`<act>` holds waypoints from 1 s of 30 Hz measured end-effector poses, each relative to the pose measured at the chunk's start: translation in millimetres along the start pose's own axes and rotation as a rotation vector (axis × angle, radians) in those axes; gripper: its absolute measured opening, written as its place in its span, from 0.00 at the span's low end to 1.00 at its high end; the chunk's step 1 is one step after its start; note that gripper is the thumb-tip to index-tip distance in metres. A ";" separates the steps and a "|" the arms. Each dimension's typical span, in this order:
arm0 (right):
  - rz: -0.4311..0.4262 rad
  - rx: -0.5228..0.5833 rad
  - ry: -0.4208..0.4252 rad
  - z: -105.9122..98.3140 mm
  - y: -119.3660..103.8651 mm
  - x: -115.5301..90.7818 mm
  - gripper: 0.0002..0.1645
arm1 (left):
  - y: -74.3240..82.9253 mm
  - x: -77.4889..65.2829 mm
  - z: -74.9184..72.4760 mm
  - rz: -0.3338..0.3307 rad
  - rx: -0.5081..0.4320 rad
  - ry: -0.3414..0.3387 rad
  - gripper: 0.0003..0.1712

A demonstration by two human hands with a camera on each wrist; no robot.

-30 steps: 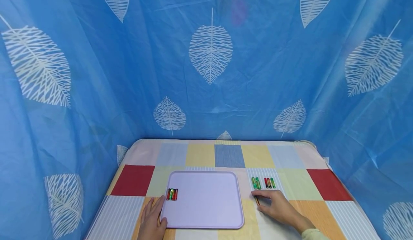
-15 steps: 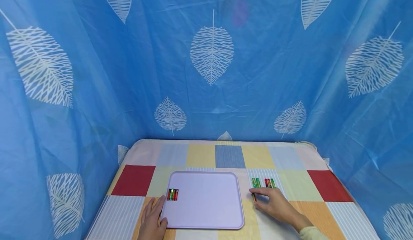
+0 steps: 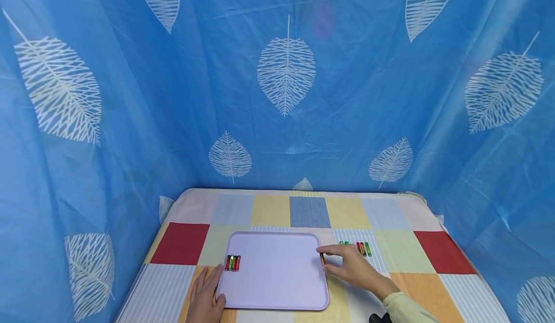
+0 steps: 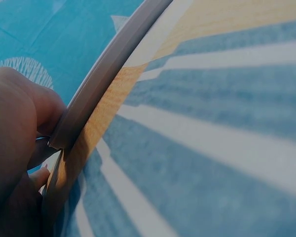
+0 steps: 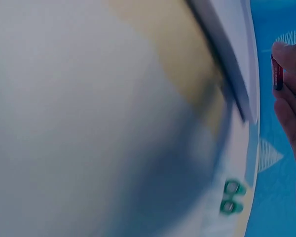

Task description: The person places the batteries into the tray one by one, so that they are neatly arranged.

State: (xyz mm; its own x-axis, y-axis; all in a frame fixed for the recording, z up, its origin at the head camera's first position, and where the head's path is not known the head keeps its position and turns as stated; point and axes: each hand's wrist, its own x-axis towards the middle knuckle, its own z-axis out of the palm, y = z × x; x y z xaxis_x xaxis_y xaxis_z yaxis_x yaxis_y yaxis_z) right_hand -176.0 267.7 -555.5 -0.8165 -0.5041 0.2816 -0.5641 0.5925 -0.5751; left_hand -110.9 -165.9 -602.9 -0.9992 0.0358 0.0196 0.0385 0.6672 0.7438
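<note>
The thumb and fingertips of my right hand (image 3: 353, 267) pinch a small battery (image 3: 322, 258) at the right rim of the lavender tray (image 3: 273, 275). In the right wrist view the battery (image 5: 277, 72) shows a reddish side and a dark end. My left hand (image 3: 205, 296) rests against the tray's left edge, its fingers fairly straight and its thumb at the rim. The left wrist view shows that hand (image 4: 19, 118) touching the tray's edge (image 4: 96, 84). Inside the tray, by the left rim, a row of red and green batteries (image 3: 232, 263) lies side by side.
Beyond my right hand, red and green batteries (image 3: 363, 249) lie on the patchwork tablecloth (image 3: 305, 212), and the hand partly covers the green pair (image 3: 344, 243). A blue curtain (image 3: 286, 144) with white leaves surrounds the table. A dark object (image 3: 380, 318) shows beside the right sleeve.
My right hand has lifted the battery off the cloth and carried it left to the tray's right rim. My left hand has stayed at the tray's left edge.
</note>
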 end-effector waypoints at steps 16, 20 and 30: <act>-0.143 0.040 0.015 29.8 -29.6 56.4 0.25 | 0.1 -1.1 2.2 0.012 -0.025 0.020 0.42; -0.149 0.059 0.021 37.8 -36.7 67.9 0.26 | 0.3 -0.7 1.8 0.000 -0.029 0.008 0.42; -0.114 0.113 0.026 61.6 -54.4 89.3 0.27 | -1.2 -0.7 1.0 0.009 -0.023 0.009 0.42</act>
State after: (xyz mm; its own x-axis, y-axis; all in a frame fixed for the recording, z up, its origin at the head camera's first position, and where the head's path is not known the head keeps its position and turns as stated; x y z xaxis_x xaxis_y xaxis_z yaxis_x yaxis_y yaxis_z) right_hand -210.7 151.8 -546.3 -0.7516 -0.5467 0.3692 -0.6373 0.4572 -0.6203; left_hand -110.2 -166.0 -604.4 -0.9989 0.0348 0.0322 0.0471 0.6494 0.7590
